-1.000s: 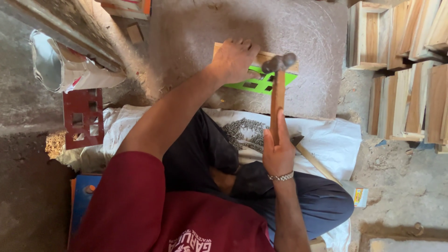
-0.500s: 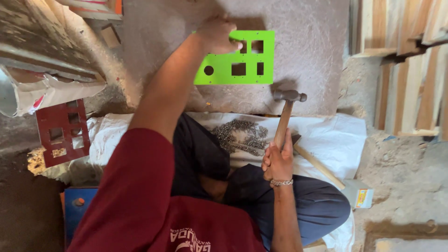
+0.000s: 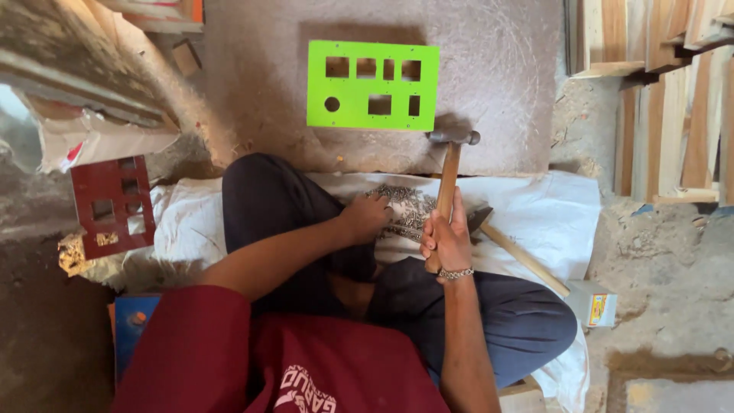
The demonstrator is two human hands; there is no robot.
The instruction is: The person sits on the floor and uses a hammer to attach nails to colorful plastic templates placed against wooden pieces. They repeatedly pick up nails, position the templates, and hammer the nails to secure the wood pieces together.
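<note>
My right hand (image 3: 447,241) grips the wooden handle of a hammer (image 3: 451,164), whose metal head rests near the edge of a grey slab (image 3: 497,69). My left hand (image 3: 367,218) reaches into a pile of small nails (image 3: 409,206) on a white cloth (image 3: 535,206) over my lap; its fingers are curled on the nails. A bright green panel (image 3: 372,84) with several rectangular cut-outs and one round hole lies flat on the slab, free of both hands. I sit cross-legged in dark trousers.
A dark red panel (image 3: 112,205) with similar cut-outs lies at the left. Wooden box frames (image 3: 673,99) are stacked at the right. A second wooden handle (image 3: 524,256) and a small carton (image 3: 592,304) lie by my right knee. Planks (image 3: 84,69) run along the upper left.
My left hand let go of the green panel on the slab and came back to the nail pile. The hammer dropped slightly and stayed in my right hand.
</note>
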